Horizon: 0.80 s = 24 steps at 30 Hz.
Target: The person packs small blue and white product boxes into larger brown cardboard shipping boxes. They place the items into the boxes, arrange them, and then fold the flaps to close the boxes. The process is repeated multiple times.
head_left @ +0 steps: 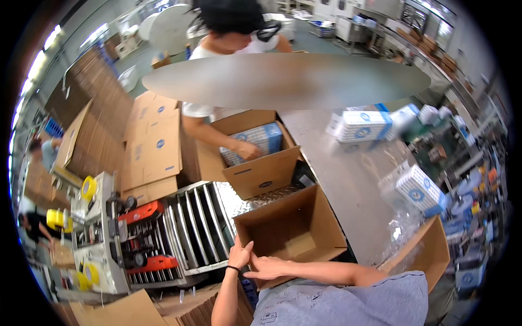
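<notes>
Open, unfilled carton (324, 224) right in front of the person, between the roller conveyor (191, 227) on the left and the metal tabletop (340, 185) on the right. Left grip (240, 254) and right grip (269, 267) close together at its near-left corner, fingers extended; can't tell if either one is closed on cardboard. Dark band (232, 268) on left wrist. Just beyond: second carton (263, 178), blue-and-white pack inside (267, 139), co-worker's hand (249, 150) at the pack. More wrapped packs (363, 126) on tabletop.
</notes>
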Each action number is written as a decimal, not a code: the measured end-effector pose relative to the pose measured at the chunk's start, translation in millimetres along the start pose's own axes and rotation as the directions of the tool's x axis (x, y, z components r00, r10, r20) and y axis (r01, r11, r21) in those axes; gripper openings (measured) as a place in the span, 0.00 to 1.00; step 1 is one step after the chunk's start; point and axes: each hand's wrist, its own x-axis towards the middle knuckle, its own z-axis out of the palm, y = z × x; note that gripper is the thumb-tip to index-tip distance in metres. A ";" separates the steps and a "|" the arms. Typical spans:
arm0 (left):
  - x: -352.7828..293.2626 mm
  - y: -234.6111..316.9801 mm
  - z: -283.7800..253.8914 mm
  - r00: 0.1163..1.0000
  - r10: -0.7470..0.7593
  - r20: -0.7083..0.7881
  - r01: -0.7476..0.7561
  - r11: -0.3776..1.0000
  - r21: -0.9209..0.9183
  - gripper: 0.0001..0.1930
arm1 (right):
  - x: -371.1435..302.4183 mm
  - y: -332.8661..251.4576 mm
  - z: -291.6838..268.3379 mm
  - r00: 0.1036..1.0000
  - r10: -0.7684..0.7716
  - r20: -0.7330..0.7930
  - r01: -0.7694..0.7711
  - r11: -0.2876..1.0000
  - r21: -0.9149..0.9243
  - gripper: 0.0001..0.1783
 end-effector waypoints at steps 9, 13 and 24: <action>18.4 -40.9 0.6 0.975 -0.038 0.217 0.186 0.674 -0.715 0.16 | -153.2 257.4 -125.6 0.525 -0.332 -0.784 -0.204 0.845 -0.495 0.06; 32.4 -113.6 -12.9 0.990 -0.018 0.137 0.098 0.794 -0.600 0.22 | -150.2 290.0 -134.4 0.474 0.449 -0.757 0.010 0.857 0.515 0.07; 9.2 -70.6 9.1 0.987 0.030 -0.158 -0.076 0.951 -0.299 0.30 | -220.2 339.7 -34.8 -0.166 0.347 -0.923 -0.504 0.775 0.382 0.15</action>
